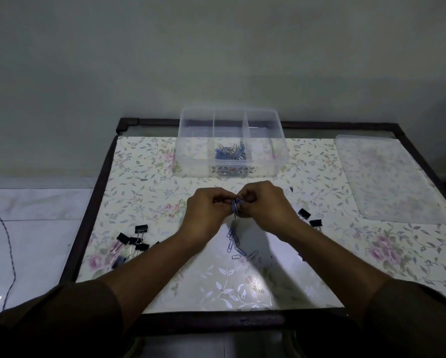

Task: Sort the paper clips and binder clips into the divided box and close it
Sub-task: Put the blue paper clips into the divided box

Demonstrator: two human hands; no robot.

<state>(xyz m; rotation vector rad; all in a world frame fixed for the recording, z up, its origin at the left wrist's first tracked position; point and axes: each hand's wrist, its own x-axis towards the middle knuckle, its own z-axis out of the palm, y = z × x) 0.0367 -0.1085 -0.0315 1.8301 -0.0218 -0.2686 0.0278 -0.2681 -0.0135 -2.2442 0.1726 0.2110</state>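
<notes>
My left hand (pixel 204 213) and my right hand (pixel 266 205) meet above the table's middle, both pinching a small bunch of blue paper clips (pixel 235 206). Below them several loose blue paper clips (pixel 236 245) lie on the floral cloth. The clear divided box (pixel 273 161) stands open at the back with a heap of paper clips (pixel 229 152) in its middle compartment; the side compartments look empty. Black binder clips lie in a group at the left (pixel 132 242) and two at the right (pixel 310 218). The clear lid (pixel 387 179) lies flat at the far right.
The table has a dark raised frame (pixel 92 202) around the floral cloth. A dark cable (pixel 9 244) runs over the pale floor to the left. A plain wall stands behind the box.
</notes>
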